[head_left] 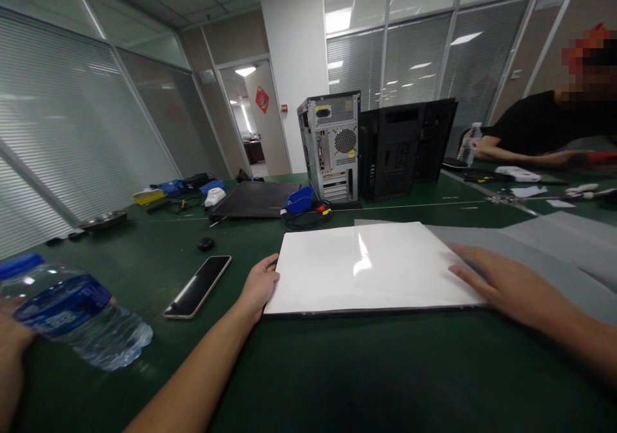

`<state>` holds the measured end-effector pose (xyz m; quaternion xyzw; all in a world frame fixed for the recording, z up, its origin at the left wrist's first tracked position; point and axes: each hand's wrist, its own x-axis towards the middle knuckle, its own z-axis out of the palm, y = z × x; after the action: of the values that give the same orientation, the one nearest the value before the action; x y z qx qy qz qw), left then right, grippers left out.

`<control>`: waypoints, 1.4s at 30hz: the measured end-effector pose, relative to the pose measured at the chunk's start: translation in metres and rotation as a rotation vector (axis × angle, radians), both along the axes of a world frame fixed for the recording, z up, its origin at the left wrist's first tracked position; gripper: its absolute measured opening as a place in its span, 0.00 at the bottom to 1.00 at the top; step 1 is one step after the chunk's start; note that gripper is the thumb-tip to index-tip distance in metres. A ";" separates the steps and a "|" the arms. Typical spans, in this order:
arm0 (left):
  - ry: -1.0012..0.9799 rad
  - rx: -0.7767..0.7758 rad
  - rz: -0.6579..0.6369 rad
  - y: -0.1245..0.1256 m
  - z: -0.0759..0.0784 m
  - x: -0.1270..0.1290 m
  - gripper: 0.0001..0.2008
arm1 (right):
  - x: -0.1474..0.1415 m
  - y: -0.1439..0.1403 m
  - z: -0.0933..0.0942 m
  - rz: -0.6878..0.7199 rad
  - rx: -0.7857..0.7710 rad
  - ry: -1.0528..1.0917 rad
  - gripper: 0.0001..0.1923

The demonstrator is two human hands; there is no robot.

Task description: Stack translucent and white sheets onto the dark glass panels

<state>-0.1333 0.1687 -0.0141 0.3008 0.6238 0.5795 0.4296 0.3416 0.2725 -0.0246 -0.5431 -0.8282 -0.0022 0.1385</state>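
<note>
Holding the white panel (318, 272) by its left edge, your left hand (260, 285) rests its thumb on that edge. Your right hand (501, 285) is blurred at the panel's right edge, thumb and fingers apart; whether it grasps the panel, I cannot tell. The panel is in front of you over the green tabletop (366, 375), with a clear film (390, 253) on its right part, poking past its far edge. Left of the panel lies a smartphone (198, 286); closer to the tabletop's left edge is a blue-capped water bottle (77, 311), with another person's arm (9, 381) beside it. Toward the far edge stand a computer tower (332, 150) and, just right of it, a black computer case (398, 153). Grey sheets (554, 253) spread toward the tabletop's right edge, beyond your right hand.
</note>
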 end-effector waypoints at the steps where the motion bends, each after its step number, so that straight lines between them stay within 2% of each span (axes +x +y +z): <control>1: 0.001 0.001 -0.001 0.000 0.000 0.000 0.38 | 0.012 0.008 -0.003 -0.076 0.012 -0.020 0.37; 4: -0.001 0.006 0.003 -0.001 0.001 0.002 0.39 | 0.046 0.030 -0.013 -0.289 -0.020 -0.101 0.43; 7: -0.007 0.011 0.006 -0.001 0.002 0.002 0.39 | 0.063 0.038 -0.018 -0.365 -0.103 -0.123 0.44; 13: -0.029 0.008 0.007 -0.001 0.001 0.002 0.38 | 0.039 0.028 -0.008 -0.188 -0.128 0.040 0.40; 17: -0.022 0.015 0.004 0.000 0.001 0.001 0.39 | 0.036 0.027 -0.004 -0.257 -0.001 -0.028 0.39; 21: -0.024 0.012 0.012 0.000 0.000 0.001 0.38 | 0.044 0.029 -0.006 -0.268 -0.089 -0.029 0.37; 24: -0.036 0.018 0.016 0.000 0.000 0.001 0.38 | 0.039 0.025 -0.006 -0.195 -0.129 0.023 0.37; 27: -0.034 0.010 0.016 0.000 0.001 0.002 0.37 | 0.026 0.017 -0.003 -0.057 -0.147 0.069 0.35; 29: -0.030 0.003 0.018 0.000 0.002 0.002 0.37 | 0.019 0.014 -0.001 0.009 -0.119 0.066 0.34; 31: -0.030 -0.001 0.022 0.000 0.003 0.003 0.37 | 0.017 0.013 0.000 -0.026 -0.037 0.023 0.34; 33: -0.031 -0.004 0.027 -0.001 0.003 0.003 0.35 | 0.020 0.014 0.001 -0.134 0.027 -0.028 0.36; 36: -0.026 -0.005 0.040 -0.001 0.003 0.003 0.31 | 0.026 0.016 -0.001 -0.216 -0.040 -0.047 0.39; 39: -0.018 -0.001 0.044 -0.001 0.002 0.002 0.30 | 0.027 0.017 -0.005 -0.176 -0.101 -0.035 0.39; 42: -0.007 -0.004 0.032 0.000 0.002 0.003 0.32 | 0.022 0.015 -0.008 -0.097 -0.076 -0.028 0.37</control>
<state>-0.1307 0.1684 -0.0122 0.2879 0.6281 0.5861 0.4233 0.3631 0.2879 -0.0328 -0.5871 -0.8024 0.0148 0.1060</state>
